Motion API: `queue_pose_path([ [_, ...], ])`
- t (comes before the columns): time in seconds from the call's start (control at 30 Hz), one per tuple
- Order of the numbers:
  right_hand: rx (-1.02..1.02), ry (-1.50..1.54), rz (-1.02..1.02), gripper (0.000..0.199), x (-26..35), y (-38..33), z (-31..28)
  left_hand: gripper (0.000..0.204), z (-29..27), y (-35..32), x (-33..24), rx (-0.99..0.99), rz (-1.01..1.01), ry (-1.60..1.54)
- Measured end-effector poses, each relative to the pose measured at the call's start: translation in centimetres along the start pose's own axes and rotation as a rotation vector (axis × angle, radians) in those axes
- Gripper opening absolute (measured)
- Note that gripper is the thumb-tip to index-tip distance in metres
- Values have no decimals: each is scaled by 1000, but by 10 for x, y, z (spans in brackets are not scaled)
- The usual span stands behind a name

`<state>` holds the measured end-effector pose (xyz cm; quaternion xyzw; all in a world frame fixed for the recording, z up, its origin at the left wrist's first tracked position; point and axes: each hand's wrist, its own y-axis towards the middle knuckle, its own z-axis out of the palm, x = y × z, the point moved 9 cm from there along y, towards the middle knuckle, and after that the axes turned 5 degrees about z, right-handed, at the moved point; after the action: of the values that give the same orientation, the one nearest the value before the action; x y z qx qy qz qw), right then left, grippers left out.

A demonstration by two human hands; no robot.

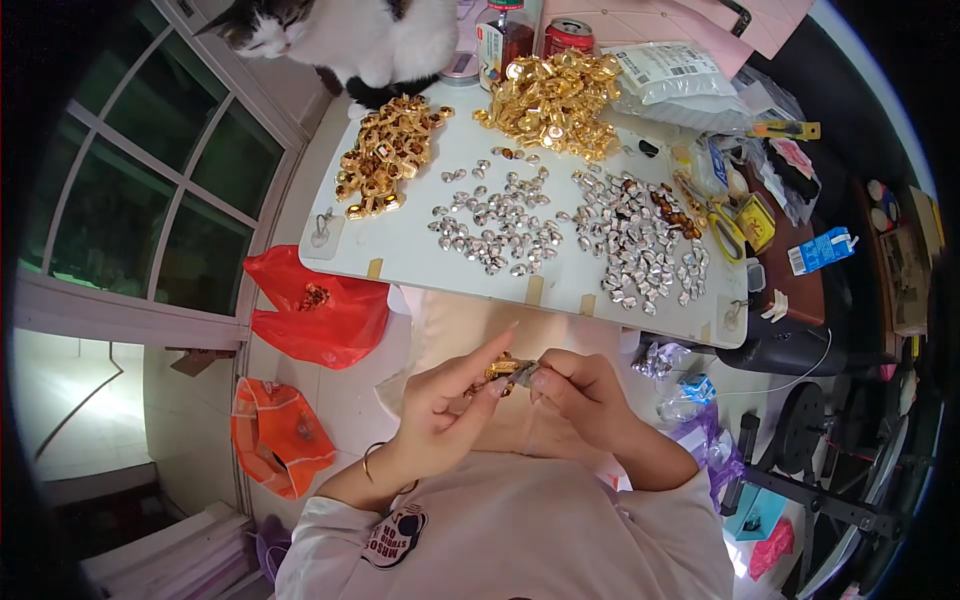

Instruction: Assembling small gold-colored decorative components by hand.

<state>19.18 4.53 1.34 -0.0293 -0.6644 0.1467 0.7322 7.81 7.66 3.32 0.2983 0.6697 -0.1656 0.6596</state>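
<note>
My two hands meet in front of my chest, just beyond the near edge of a white table [390,245] and below the level of its top in the view. My left hand [445,398] is closed in a pinch, thumb and fingers clamped on a small gold piece [503,367], with the index finger extended past it; a thin bangle [368,463] circles that wrist. My right hand [585,398] has thumb and fingertips together on a small grey piece [523,375], which appears to touch the gold piece; the exact contact is too small to tell. On the table, two heaps of gold-coloured pieces lie toward the far side: the left heap [385,158], showing dark centres, and the right heap [555,105], which is the taller. Nearer me, silvery pieces are scattered in a middle group [505,222] and a denser right group [640,240], the latter bordered by some amber-brown pieces [678,212]. Yellow-handled scissors [725,233] lie at the right edge, beside a yellow box [756,222]. A white and dark cat [375,40] sits behind the left heap; a red can [569,37] stands behind the right one.
</note>
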Motion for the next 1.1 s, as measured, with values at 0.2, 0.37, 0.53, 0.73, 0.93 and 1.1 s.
queue_pose_path([
  [0.2, -59, -106, -139, 22, 11, -1, -1, 47, -3, 2, -7, -163, 79, -134],
  [0.37, -119, -256, -297, 17, 13, -8, -4, 40, -2, 2, 12, -148, -104, -515],
  [0.53, -181, -387, -360, 14, 20, -8, 0, 39, 4, 1, 13, -152, -178, -618],
  [0.73, -197, -366, -401, 14, 21, -9, 1, 38, 7, 0, 18, -165, -212, -674],
  [0.93, -283, -406, -321, 13, 17, -9, 0, 38, 12, 0, 15, -143, -129, -582],
  [1.1, -266, -291, -175, 18, 3, -4, -3, 38, 6, 1, 15, -139, -47, -436],
])
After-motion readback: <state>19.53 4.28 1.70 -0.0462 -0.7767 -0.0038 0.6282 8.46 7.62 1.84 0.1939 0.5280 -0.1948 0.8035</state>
